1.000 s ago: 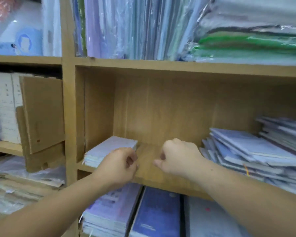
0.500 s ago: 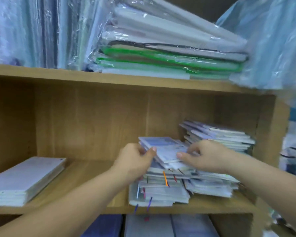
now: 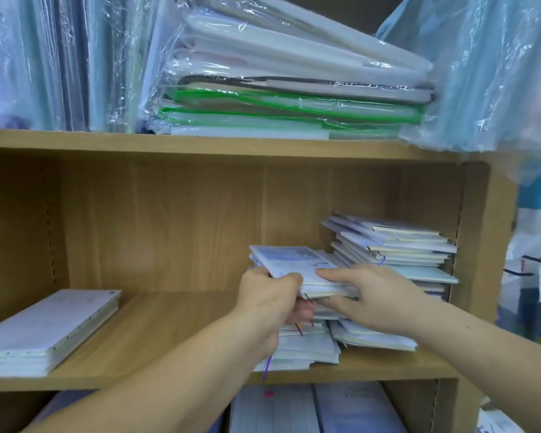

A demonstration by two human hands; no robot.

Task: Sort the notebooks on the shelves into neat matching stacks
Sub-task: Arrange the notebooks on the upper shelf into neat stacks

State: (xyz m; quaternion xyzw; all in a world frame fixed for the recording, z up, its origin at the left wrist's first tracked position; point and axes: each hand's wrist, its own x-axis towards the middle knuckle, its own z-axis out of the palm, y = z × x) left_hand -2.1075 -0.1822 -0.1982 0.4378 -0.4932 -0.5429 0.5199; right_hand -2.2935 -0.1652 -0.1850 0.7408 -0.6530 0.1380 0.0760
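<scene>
A small bundle of blue-and-white notebooks (image 3: pixel 291 264) is raised off the messy pile (image 3: pixel 306 345) on the middle shelf (image 3: pixel 169 332). My left hand (image 3: pixel 269 298) grips the bundle's left edge, thumb on top. My right hand (image 3: pixel 369 295) holds its right side, fingers on the cover and below. Behind them a taller untidy stack (image 3: pixel 397 245) of notebooks leans against the shelf's right wall. A neat stack of pale lilac notebooks (image 3: pixel 44 332) lies at the left end of the same shelf.
The upper shelf carries plastic-wrapped folders (image 3: pixel 294 89) lying flat and upright wrapped packs (image 3: pixel 60 57). More notebooks (image 3: pixel 310 410) lie on the shelf below. A blue plastic bag (image 3: pixel 497 73) hangs over the right side panel (image 3: pixel 478 245). Bare shelf board shows between the two stacks.
My view swung right from the lilac stack to the messy pile. Both hands reached the pile, took hold of its top notebooks and have raised them slightly.
</scene>
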